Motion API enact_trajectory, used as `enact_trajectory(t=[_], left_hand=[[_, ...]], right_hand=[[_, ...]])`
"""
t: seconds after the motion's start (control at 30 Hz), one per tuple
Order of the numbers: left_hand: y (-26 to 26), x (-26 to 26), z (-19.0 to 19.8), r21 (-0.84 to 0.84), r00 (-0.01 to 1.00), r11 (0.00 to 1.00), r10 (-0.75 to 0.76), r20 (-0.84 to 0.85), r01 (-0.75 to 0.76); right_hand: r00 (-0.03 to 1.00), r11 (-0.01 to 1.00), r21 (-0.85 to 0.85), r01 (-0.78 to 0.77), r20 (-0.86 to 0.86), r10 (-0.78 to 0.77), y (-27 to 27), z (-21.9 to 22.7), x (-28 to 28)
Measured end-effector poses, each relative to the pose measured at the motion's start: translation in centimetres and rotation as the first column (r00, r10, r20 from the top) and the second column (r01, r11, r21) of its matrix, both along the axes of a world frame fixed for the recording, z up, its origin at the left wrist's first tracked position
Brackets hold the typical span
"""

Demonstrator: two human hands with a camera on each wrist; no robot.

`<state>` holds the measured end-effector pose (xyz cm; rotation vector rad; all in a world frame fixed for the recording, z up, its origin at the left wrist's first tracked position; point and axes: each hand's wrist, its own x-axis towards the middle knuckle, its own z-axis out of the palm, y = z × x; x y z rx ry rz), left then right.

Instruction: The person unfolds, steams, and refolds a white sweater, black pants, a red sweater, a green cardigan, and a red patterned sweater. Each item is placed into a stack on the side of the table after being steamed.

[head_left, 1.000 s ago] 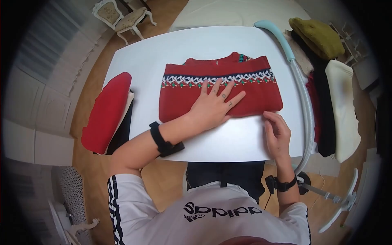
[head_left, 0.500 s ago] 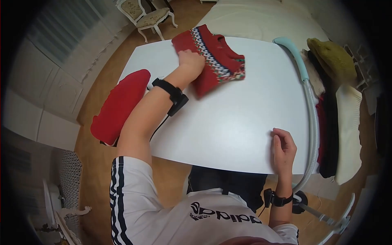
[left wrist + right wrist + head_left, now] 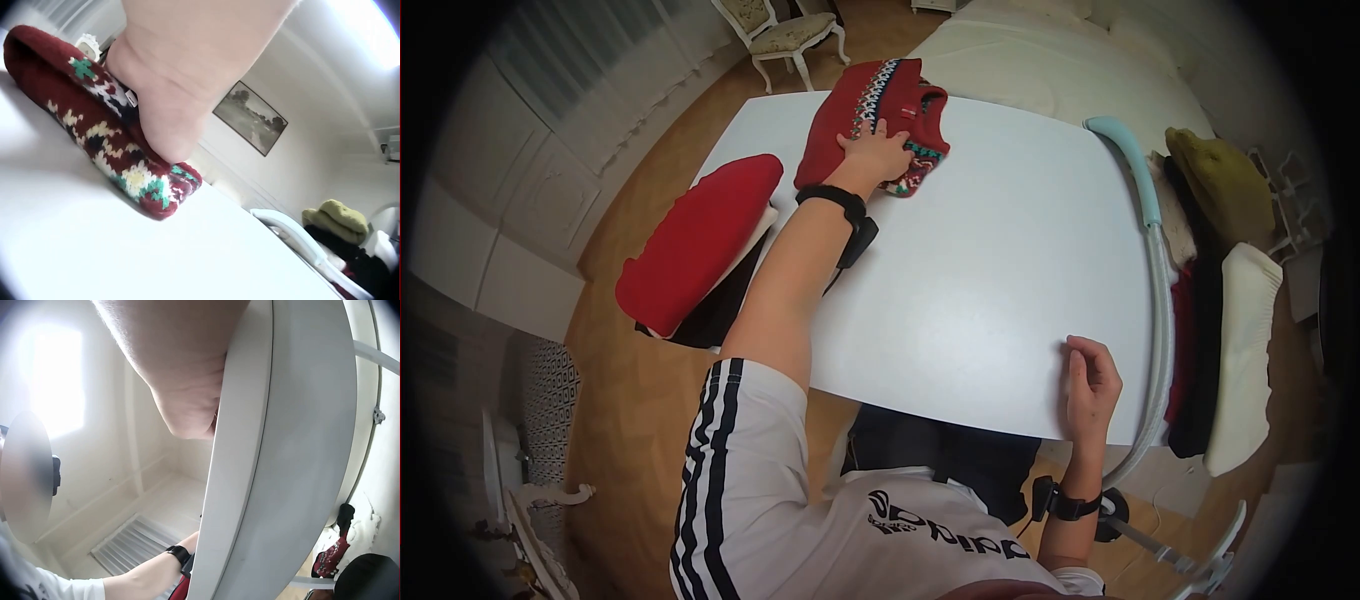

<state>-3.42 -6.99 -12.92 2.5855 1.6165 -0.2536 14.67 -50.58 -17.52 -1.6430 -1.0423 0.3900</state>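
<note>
A folded red knit sweater [image 3: 825, 135] with a patterned band lies near the far left corner of the white table [image 3: 960, 270]. My left hand [image 3: 877, 155] rests on top of it with fingers spread. In the left wrist view the sweater's patterned edge [image 3: 134, 178] shows under the heel of that hand, and its fingers are hidden there. Near the front right edge of the table, my right hand [image 3: 1092, 385] lies on its side with loosely bent fingers and holds nothing.
Left of the sweater is a stack of folded clothes with a red garment [image 3: 705, 235] on top. A curved grey tube with a pale blue end [image 3: 1135, 170] runs along the right edge. Beyond it sit an olive garment [image 3: 1220, 185], a black one [image 3: 1200, 390] and a cream one [image 3: 1245, 360].
The left hand carried the folded sweater from the table's middle to the far left, turning it, then went from a grip to spread fingers on top. The right hand stayed by the front edge.
</note>
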Motion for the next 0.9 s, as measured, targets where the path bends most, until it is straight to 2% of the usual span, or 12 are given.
enact_trajectory(t=[0.17, 0.23, 0.27, 0.4, 0.7, 0.73, 0.9], left_hand=[[2.5, -3.1, 0.5, 0.049, 0.992, 0.997, 0.068, -0.103, -0.063], [2.3, -3.7, 1.5, 0.049, 0.953, 0.974, 0.228, -0.202, -0.223], [2.8, -4.1, 1.4, 0.051, 0.939, 0.959, 0.284, -0.194, -0.280], [4.2, -5.0, 0.8, 0.028, 0.903, 0.918, 0.393, -0.174, -0.395], [5.9, -7.1, 0.5, 0.055, 0.830, 0.856, 0.513, -0.218, -0.514], [6.1, -7.6, 0.5, 0.020, 0.826, 0.841, 0.536, -0.174, -0.541], [5.8, -9.8, 0.7, 0.032, 0.837, 0.866, 0.490, -0.243, -0.498]], right_hand=[[0.999, 1.000, -0.011, 0.006, -0.032, -0.006, 0.1, 0.0, -0.2], [1.000, 1.000, 0.014, -0.002, -0.012, 0.002, 0.2, 0.1, -0.3], [1.000, 1.000, 0.014, -0.004, -0.008, 0.004, 0.2, 0.2, -0.4], [1.000, 1.000, 0.006, 0.020, -0.018, -0.020, 0.3, 0.5, -0.6], [0.999, 0.999, 0.020, 0.033, -0.028, -0.033, 0.2, 0.4, -0.5], [0.999, 0.999, 0.022, 0.030, -0.037, -0.029, 0.2, 0.4, -0.5], [0.999, 0.999, 0.019, 0.030, -0.044, -0.029, 0.4, 0.5, -0.6]])
